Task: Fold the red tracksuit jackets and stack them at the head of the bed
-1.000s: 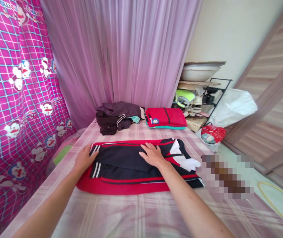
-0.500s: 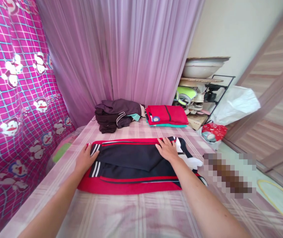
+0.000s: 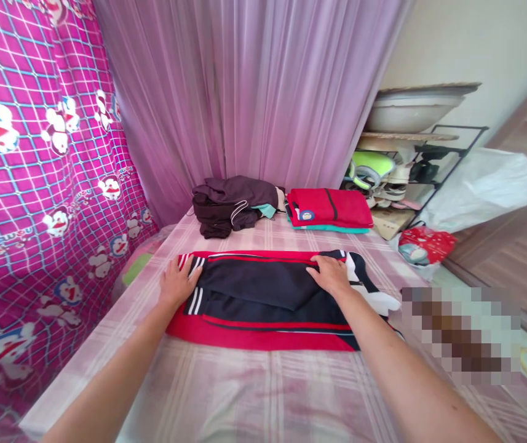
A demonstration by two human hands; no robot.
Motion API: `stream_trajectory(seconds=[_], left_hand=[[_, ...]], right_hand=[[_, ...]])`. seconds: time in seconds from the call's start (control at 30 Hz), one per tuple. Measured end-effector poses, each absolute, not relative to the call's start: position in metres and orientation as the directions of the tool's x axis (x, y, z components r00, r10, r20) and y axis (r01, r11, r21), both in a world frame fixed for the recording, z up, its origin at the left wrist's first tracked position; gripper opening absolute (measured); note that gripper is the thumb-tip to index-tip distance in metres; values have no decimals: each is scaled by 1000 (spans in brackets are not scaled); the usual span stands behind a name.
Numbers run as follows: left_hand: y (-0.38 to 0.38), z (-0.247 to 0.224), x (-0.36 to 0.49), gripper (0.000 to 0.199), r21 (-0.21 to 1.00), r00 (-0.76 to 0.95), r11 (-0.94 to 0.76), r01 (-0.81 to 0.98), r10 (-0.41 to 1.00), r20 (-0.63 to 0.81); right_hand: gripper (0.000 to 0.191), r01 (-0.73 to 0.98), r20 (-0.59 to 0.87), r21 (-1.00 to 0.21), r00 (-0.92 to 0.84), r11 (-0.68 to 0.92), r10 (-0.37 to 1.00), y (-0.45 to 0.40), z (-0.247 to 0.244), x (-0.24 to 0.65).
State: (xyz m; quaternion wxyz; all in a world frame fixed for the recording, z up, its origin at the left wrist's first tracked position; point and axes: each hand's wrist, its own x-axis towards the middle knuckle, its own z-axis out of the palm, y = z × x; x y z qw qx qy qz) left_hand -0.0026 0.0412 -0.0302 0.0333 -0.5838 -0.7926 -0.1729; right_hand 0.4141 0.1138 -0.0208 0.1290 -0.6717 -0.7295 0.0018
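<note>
Along the left side hangs a bright pink cloth (image 3: 79, 203) with a white-and-blue grid and cartoon figures. Just right of its lower part, a pastel bundle (image 3: 136, 267) with a green patch shows beside the edge of a surface covered in pale plaid fabric (image 3: 208, 394).

Next comes the left hand (image 3: 178, 280), resting on the left end of a folded garment, its thumb spread away from the fingers over the white-striped cuffs (image 3: 195, 301); whether the fingertips grip any cloth, I cannot tell. Behind it, near a purple curtain (image 3: 254, 92), sits a loose heap of dark clothes (image 3: 235, 206).

The folded garment (image 3: 258, 283), navy and red, lies lengthwise across the middle of the plaid fabric, dark sleeves laid over its red body. Toward its right end the right hand (image 3: 330, 271) lies palm down, fingers slightly spread, touching the navy cloth near the far edge. Beyond that hand, a white section (image 3: 378, 299) spreads at the garment's right end.

Farther back is a neat red folded stack (image 3: 330, 206) with teal underneath. To its right, a black rack (image 3: 452, 166) holds shoes (image 3: 396, 184), with a pale basin (image 3: 415, 114) on top. A white bag (image 3: 479, 191) and a smaller red bag (image 3: 431, 243) stand beside it, before wood-grain panels (image 3: 521, 227).
</note>
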Motion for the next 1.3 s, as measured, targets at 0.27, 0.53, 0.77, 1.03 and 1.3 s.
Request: stream_trajectory(seconds=[0.27,0.53,0.77,1.03,1.3], left_hand=[[39,-25,2,58,168,-277,241,956,930,241],[32,-12,9,52,148,-242,202,968,907,344],[13,17,90,35,245,191,-318,916,881,432],[9,2,228,39,295,485,-523,799,852,197],[13,-6,202,21,337,652,-691,640,720,238]], right_hand=[[23,996,133,-78,-32,43,991,117,6,441],[39,927,308,-237,-211,290,928,96,-1,423],[46,979,236,-193,-22,69,972,87,-9,460],[36,993,158,-111,-27,45,987,105,14,466],[28,988,153,-152,37,-14,987,115,11,479]])
